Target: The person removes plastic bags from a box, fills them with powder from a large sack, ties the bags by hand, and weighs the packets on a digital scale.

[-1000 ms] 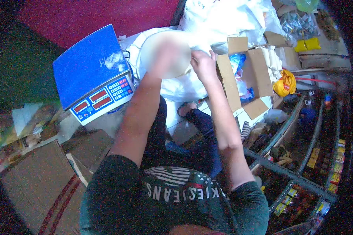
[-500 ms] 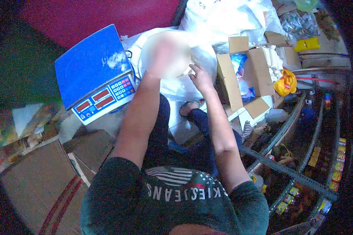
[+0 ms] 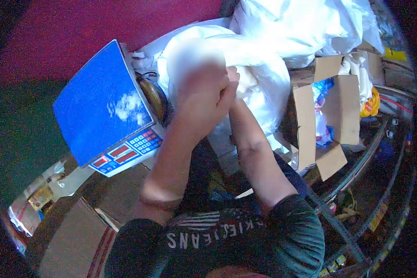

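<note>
My left hand [image 3: 207, 90] and my right hand [image 3: 232, 78] meet over a big white plastic sack [image 3: 262, 85]. The fingers of both look curled in, close against each other. A blurred patch covers part of my left hand and the spot just beyond it, so what the hands grip cannot be made out. To the left of my hands stands a digital scale [image 3: 99, 104] with a blue platform, red displays and a keypad. White powder [image 3: 129, 110] is smeared on the platform.
An open cardboard box [image 3: 348, 109] with blue and clear plastic packets stands to the right. Behind it lies an orange bag [image 3: 370, 104]. More white sacks [image 3: 301, 28] are piled at the back. A flattened carton [image 3: 74, 241] lies at lower left, and metal shelving runs along the right.
My right hand has moved in against my left; before, it was apart with its fingers loosely spread. The view has shifted, so the box appears further right and the scale lower.
</note>
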